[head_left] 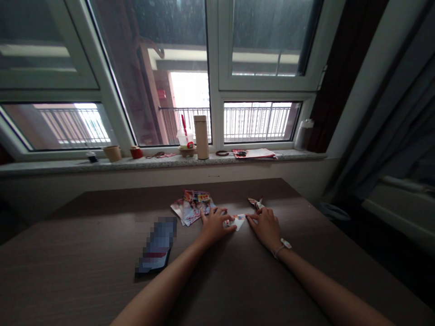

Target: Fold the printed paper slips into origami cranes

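A small folded piece of paper point(239, 222), white with a colourful printed strip along its top edge, lies on the table between my hands. My left hand point(215, 226) holds its left side, with the thumb near the lower edge and the fingers curved over it. At the right corner, the thumb and forefinger of my right hand point(267, 227) press on the paper. Just beyond my right hand sits a folded paper figure point(255, 203) with pointed tips, partly hidden by the fingers. Several printed paper sheets point(193, 209) lie fanned out past my left hand.
On the brown table point(84, 253), a dark phone point(158, 249) lies left of my left forearm. Along the windowsill point(163, 161) stand a beige flask point(201, 138), a plastic cup with a red straw point(185, 138), a paper cup point(112, 154), papers point(258, 154) and a grey bottle point(304, 135).
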The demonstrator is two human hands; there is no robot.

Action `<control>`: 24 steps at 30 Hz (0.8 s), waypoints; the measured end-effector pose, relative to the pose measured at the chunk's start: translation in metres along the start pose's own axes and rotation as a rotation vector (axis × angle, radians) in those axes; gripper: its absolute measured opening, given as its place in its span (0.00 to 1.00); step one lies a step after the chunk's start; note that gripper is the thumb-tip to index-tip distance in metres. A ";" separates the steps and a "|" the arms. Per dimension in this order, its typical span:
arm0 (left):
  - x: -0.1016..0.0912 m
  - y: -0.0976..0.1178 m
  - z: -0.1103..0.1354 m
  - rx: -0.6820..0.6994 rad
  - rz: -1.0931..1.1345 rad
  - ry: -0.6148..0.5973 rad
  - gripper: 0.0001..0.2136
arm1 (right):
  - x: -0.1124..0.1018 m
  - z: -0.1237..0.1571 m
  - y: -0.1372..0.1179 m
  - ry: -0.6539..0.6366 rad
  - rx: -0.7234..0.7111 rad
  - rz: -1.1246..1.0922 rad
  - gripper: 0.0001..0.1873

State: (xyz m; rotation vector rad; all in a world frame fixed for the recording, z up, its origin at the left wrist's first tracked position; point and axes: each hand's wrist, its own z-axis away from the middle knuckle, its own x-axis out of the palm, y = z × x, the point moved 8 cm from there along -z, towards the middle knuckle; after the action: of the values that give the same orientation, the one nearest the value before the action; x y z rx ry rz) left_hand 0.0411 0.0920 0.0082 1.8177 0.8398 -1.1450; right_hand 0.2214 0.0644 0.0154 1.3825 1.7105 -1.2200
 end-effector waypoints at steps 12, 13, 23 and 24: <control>0.001 -0.001 0.000 -0.003 0.012 -0.004 0.14 | -0.003 0.000 0.001 0.062 0.009 0.069 0.15; 0.001 -0.001 0.000 -0.004 0.013 -0.004 0.14 | -0.003 0.000 0.000 0.071 0.005 0.075 0.15; -0.001 0.000 0.001 -0.009 0.003 -0.012 0.14 | -0.003 0.000 0.000 0.063 -0.026 0.030 0.14; -0.001 0.000 0.001 -0.008 0.004 -0.013 0.14 | -0.004 0.000 0.000 0.066 -0.031 0.016 0.14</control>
State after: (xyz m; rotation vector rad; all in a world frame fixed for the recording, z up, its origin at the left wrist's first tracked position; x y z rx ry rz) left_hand 0.0409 0.0909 0.0086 1.8025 0.8320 -1.1485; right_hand 0.2227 0.0632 0.0190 1.4298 1.7524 -1.1462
